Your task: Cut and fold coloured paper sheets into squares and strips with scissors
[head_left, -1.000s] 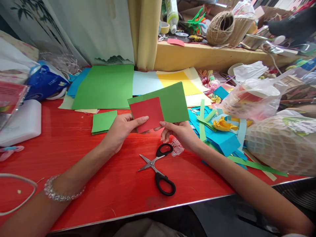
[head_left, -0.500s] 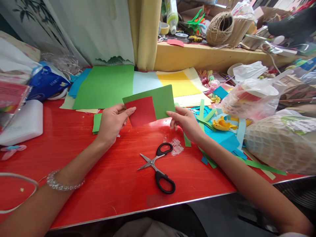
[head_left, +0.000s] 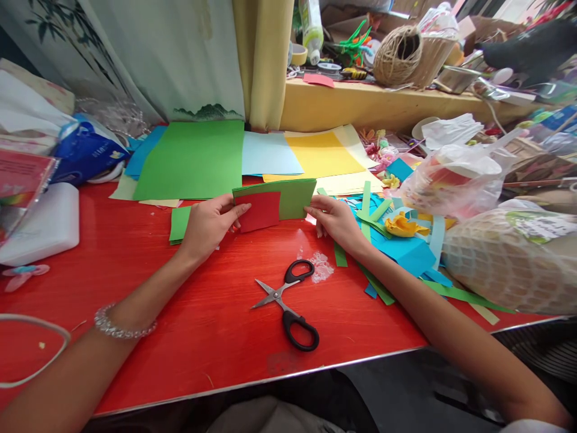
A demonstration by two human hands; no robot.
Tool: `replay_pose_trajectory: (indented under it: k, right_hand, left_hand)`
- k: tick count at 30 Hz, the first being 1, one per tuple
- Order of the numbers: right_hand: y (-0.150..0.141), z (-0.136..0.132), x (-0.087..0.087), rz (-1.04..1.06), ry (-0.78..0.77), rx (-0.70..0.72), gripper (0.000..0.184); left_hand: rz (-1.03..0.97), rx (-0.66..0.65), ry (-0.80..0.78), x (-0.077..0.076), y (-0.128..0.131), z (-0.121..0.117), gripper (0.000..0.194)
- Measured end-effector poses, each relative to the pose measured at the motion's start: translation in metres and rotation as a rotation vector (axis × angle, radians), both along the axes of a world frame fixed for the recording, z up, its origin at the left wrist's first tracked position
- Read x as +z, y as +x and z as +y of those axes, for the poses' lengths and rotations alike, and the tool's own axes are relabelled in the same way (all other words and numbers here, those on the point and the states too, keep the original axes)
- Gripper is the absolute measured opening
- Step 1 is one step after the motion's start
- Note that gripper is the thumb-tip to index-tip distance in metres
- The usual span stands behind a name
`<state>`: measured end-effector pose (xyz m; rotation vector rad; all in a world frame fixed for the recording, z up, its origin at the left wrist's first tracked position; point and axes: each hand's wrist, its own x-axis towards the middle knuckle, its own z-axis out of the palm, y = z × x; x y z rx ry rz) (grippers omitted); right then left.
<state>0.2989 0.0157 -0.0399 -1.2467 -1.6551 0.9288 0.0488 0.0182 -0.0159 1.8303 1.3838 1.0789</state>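
A red paper piece (head_left: 260,211) lies against the front of a green paper sheet (head_left: 297,199), both upright above the red table (head_left: 216,343). My left hand (head_left: 214,224) pinches the two papers together at their left edge, thumb in front. With thumb and fingertips, my right hand (head_left: 333,219) grips the green paper's right edge. Nearer to me on the table rest scissors (head_left: 283,300) with black handles, blades spread. Small green paper pieces (head_left: 180,224) sit just behind my left wrist.
Large green (head_left: 193,159), light blue and yellow sheets line the back. Blue paper scraps (head_left: 408,255) and green strips crowd the right, beside a netted bag (head_left: 509,258). A ledge (head_left: 351,99) holds twine (head_left: 399,55) and clutter. A white cable (head_left: 45,325) loops at left.
Both papers have come down a little and tipped, so the green sheet shows less of its face. Both hands keep their hold. The scissors stay where they were.
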Motion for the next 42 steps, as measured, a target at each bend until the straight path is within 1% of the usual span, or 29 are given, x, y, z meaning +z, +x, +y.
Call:
replay_pose_trajectory:
  k: [7,12,15,18,23,28,32,36,39,42]
  right_hand:
    - [-0.002,-0.005,0.004,-0.042,-0.001,0.024,0.018]
    - [-0.003,-0.007,0.006,-0.151,0.044,0.034,0.016]
    - [-0.004,-0.008,0.009,-0.234,0.079,0.027,0.019]
    - [-0.004,-0.008,0.012,-0.356,0.088,0.023,0.022]
    - [-0.003,-0.004,0.007,-0.546,0.213,0.018,0.024]
    - [-0.004,-0.002,0.004,-0.662,0.257,0.017,0.023]
    - [-0.005,-0.003,0.003,-0.674,0.272,0.01,0.024]
    - [-0.006,-0.004,0.005,-0.644,0.249,0.006,0.023]
    - [-0.006,-0.007,0.011,-0.485,0.191,0.012,0.022]
    - [-0.006,-0.011,0.019,-0.26,0.117,0.003,0.031]
  left_hand:
    - [0.035,0.011,0.012,0.0,-0.001,0.001,0.022]
    - [0.017,0.035,0.002,0.002,-0.001,0.001,0.026]
    - [-0.048,0.057,-0.016,0.004,-0.001,0.002,0.03]
    - [-0.063,0.052,-0.038,0.003,-0.002,0.003,0.03]
    - [-0.005,0.037,-0.028,0.004,-0.004,0.004,0.027]
    - [0.032,0.019,-0.022,0.003,-0.007,0.006,0.027]
    - [0.023,0.024,-0.022,0.002,-0.006,0.005,0.027]
    - [0.01,0.019,-0.041,0.003,-0.006,0.005,0.026]
    - [-0.036,0.039,-0.052,0.005,-0.006,0.006,0.028]
    - [-0.145,0.037,-0.085,0.006,-0.006,0.007,0.032]
